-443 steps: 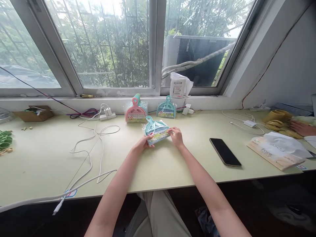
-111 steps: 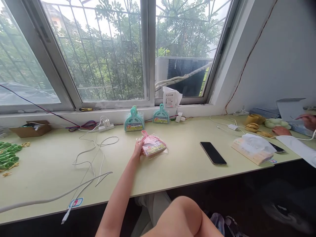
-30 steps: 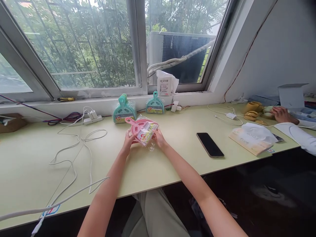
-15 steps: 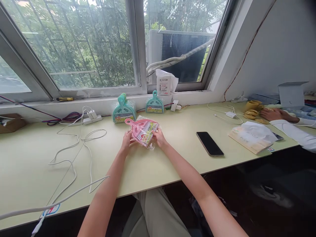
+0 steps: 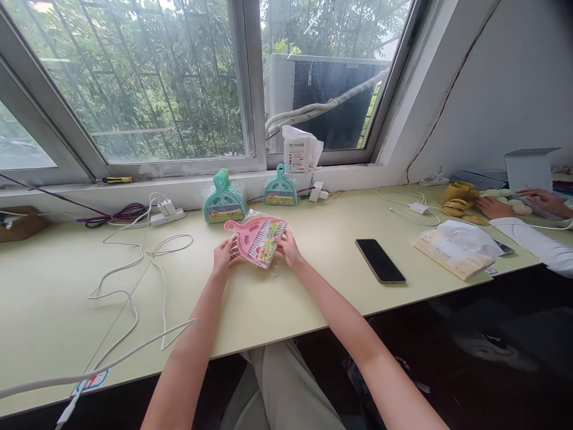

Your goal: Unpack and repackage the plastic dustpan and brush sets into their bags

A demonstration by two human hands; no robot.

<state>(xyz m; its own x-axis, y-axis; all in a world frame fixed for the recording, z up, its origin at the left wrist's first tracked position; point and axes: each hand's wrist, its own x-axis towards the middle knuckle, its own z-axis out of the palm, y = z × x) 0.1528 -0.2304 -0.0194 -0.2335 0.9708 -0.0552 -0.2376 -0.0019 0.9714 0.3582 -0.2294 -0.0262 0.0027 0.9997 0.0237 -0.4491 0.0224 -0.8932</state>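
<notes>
A small pink dustpan-and-brush set (image 5: 255,236) in clear plastic wrap is held just above the pale green table (image 5: 286,298). My right hand (image 5: 289,249) grips its right edge. My left hand (image 5: 222,257) sits at its lower left, fingers curled against the wrap. Behind it, a stack of teal dustpan sets (image 5: 225,200) stands against the sill, and a single teal set (image 5: 280,190) stands to its right.
White cables (image 5: 147,269) loop over the table's left part from a power strip (image 5: 166,214). A black phone (image 5: 379,260) lies right of my hands, then a tissue pack (image 5: 454,249). Another person's hands (image 5: 495,207) work at the far right. A white bag (image 5: 299,149) sits on the sill.
The pink set has tilted and shifted slightly between my hands since a second ago. Earlier only my left hand held it on the table; before that I held a teal set.
</notes>
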